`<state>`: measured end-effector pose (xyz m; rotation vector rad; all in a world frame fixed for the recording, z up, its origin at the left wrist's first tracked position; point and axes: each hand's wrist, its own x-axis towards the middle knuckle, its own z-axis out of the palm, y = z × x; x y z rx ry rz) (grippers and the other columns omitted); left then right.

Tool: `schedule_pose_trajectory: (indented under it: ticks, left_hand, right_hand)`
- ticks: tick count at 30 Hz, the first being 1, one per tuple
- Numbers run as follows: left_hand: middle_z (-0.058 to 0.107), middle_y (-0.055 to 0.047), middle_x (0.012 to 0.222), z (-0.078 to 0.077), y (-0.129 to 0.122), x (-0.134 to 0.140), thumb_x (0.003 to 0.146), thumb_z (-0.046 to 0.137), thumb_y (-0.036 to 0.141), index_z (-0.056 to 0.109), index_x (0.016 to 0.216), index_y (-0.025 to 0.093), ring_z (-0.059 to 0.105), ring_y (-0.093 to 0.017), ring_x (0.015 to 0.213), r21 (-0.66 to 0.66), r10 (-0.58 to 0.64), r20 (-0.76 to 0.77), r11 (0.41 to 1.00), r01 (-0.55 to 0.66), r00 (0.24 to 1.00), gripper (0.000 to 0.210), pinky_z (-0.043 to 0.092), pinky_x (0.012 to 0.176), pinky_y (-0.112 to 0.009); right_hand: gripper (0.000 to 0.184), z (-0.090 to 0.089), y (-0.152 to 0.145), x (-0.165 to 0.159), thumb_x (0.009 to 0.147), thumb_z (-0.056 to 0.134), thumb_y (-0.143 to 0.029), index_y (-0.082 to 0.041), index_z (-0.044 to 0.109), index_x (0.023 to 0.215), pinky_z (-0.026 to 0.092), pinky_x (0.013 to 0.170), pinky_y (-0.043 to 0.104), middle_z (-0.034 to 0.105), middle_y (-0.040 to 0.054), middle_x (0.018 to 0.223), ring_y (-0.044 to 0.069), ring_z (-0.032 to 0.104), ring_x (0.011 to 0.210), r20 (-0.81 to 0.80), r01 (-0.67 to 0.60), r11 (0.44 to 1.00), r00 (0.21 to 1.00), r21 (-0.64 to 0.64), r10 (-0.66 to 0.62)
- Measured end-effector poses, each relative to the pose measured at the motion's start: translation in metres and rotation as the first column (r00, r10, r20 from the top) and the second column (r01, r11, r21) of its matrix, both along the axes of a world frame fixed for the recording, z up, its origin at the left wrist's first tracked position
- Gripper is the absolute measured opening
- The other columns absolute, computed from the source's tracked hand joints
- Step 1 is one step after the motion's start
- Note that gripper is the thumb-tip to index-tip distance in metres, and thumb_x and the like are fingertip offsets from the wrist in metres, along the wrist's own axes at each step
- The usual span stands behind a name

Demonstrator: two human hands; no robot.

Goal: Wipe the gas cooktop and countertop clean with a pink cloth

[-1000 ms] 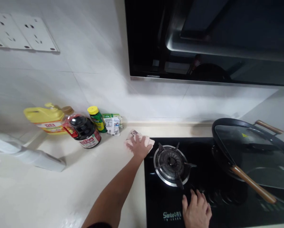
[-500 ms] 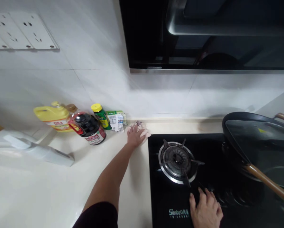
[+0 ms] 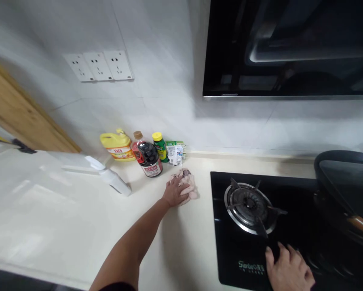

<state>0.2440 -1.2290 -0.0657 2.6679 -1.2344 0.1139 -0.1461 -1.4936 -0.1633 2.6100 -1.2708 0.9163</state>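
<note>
Cloth (image 3: 191, 184) on counter (image 3: 63, 230), between dark bottle (image 3: 150, 158) and stove's (image 3: 299, 192) left edge; left hand (image 3: 174, 193) spread over it. Counter runs wide leftward. Right hand (image 3: 289, 270), fingers parted, at stove's front.

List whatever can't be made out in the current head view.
All in the head view:
Left hand's palm: hidden, facing down on the pale cloth.
Counter beneath the cloth: covered by the cloth and that hand.
Far side of the black pan: cut off by the right edge.
Right hand's wrist: cut off by the bottom edge.
Fine print on the packets: too small and blurred.
</note>
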Motion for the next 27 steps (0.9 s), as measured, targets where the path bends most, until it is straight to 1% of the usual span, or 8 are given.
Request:
schedule_pose_trajectory:
  ticks: [6,10,13,16,18,22,24,27]
  left_hand:
    - [0.056,-0.015,0.145,0.012,0.058,-0.014,0.083,0.070,0.061,0.068,0.134,0.036,0.051,-0.039,0.132,0.025,0.212,0.006,0.977,-0.212,0.977,0.057,0.036,0.109,-0.059]
    - [0.062,-0.013,0.132,0.012,0.123,-0.053,0.084,0.067,0.057,0.069,0.131,0.034,0.054,-0.035,0.125,0.014,0.309,0.027,0.951,-0.310,0.951,0.053,0.034,0.112,-0.057]
    - [0.063,-0.013,0.130,0.003,0.185,-0.096,0.085,0.063,0.054,0.072,0.124,0.030,0.056,-0.035,0.122,0.007,0.363,0.040,0.931,-0.364,0.931,0.047,0.039,0.110,-0.055]
    - [0.067,-0.013,0.121,-0.019,0.236,-0.138,0.085,0.059,0.053,0.076,0.114,0.029,0.059,-0.035,0.116,-0.035,0.406,0.062,0.914,-0.405,0.912,0.041,0.046,0.107,-0.056]
    - [0.063,-0.013,0.134,-0.034,0.252,-0.158,0.083,0.062,0.051,0.076,0.118,0.033,0.052,-0.039,0.134,-0.094,0.458,0.121,0.888,-0.450,0.880,0.041,0.043,0.112,-0.059]
    - [0.045,-0.009,0.161,-0.046,0.226,-0.166,0.087,0.063,0.050,0.070,0.133,0.038,0.031,-0.046,0.152,-0.092,0.595,0.178,0.803,-0.589,0.784,0.048,0.035,0.115,-0.069]
    - [0.038,-0.011,0.167,-0.040,0.189,-0.154,0.090,0.062,0.053,0.066,0.138,0.041,0.031,-0.049,0.151,-0.046,0.606,0.147,0.793,-0.607,0.782,0.049,0.033,0.111,-0.075]
    - [0.032,-0.012,0.170,-0.025,0.117,-0.126,0.089,0.065,0.058,0.065,0.139,0.043,0.029,-0.052,0.151,-0.010,0.517,0.089,0.855,-0.518,0.851,0.053,0.030,0.111,-0.076]
  right_hand:
    - [0.056,-0.002,-0.003,-0.002,0.099,0.032,-0.054,-0.014,0.065,0.121,0.042,0.099,0.060,0.063,0.0245,0.127,0.042,0.055,0.125,0.020,-0.011,1.000,1.000,-0.022,0.011]
    - [0.053,-0.003,-0.003,-0.003,0.097,0.036,-0.052,-0.015,0.065,0.121,0.040,0.099,0.060,0.063,0.0243,0.128,0.042,0.053,0.125,0.028,-0.010,1.000,1.000,0.006,0.010]
    - [0.050,-0.005,-0.003,-0.004,0.096,0.040,-0.050,-0.016,0.065,0.122,0.038,0.099,0.061,0.062,0.0245,0.128,0.042,0.053,0.125,0.035,-0.008,1.000,0.999,0.023,0.007]
    - [0.050,-0.007,-0.004,-0.004,0.096,0.040,-0.050,-0.015,0.066,0.120,0.038,0.099,0.060,0.063,0.0250,0.126,0.043,0.054,0.124,0.037,-0.011,1.000,0.999,-0.007,0.011]
    - [0.049,-0.008,-0.005,-0.004,0.095,0.042,-0.050,-0.014,0.066,0.118,0.039,0.098,0.060,0.064,0.0251,0.124,0.044,0.054,0.122,0.028,-0.013,0.999,1.000,-0.045,0.014]
    - [0.049,-0.007,-0.003,-0.002,0.097,0.042,-0.048,-0.010,0.065,0.118,0.040,0.099,0.059,0.064,0.0258,0.126,0.043,0.053,0.126,-0.026,-0.007,0.996,1.000,-0.088,0.005]
    - [0.051,-0.006,-0.001,-0.001,0.098,0.040,-0.048,-0.009,0.064,0.120,0.040,0.102,0.059,0.063,0.0260,0.128,0.042,0.052,0.130,-0.042,0.000,0.997,0.999,-0.083,-0.003]
    - [0.053,-0.004,0.001,0.000,0.100,0.036,-0.048,-0.009,0.063,0.123,0.039,0.105,0.061,0.062,0.0261,0.130,0.042,0.049,0.134,-0.053,0.000,0.998,0.999,-0.063,-0.004]
